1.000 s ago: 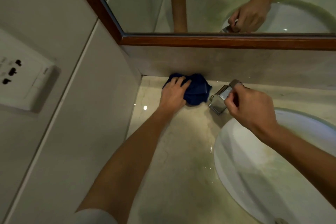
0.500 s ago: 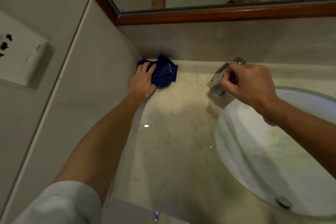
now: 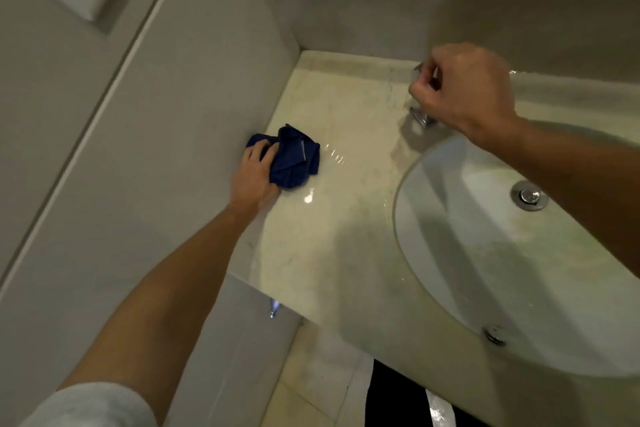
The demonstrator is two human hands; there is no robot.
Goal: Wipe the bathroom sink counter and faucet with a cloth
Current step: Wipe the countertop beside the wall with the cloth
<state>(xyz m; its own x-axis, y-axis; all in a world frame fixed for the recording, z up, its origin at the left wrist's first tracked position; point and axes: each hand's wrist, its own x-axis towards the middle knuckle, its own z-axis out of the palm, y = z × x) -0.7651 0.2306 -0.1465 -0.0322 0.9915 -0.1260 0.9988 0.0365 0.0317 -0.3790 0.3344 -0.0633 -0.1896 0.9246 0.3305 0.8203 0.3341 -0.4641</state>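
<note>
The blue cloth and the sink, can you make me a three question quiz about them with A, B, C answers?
1. Where is the cloth?
A. in the sink bowl
B. on the counter beside the left wall
C. draped on the faucet

2. What colour is the cloth?
A. dark blue
B. yellow
C. white

3. What is the right hand doing?
A. lying flat in the bowl
B. holding the cloth
C. gripping the faucet

Answers: 1 B, the left hand presses it down there against the wall. 2 A, it shows dark blue on the pale counter. 3 C, its fingers curl around the chrome faucet behind the sink.
</note>
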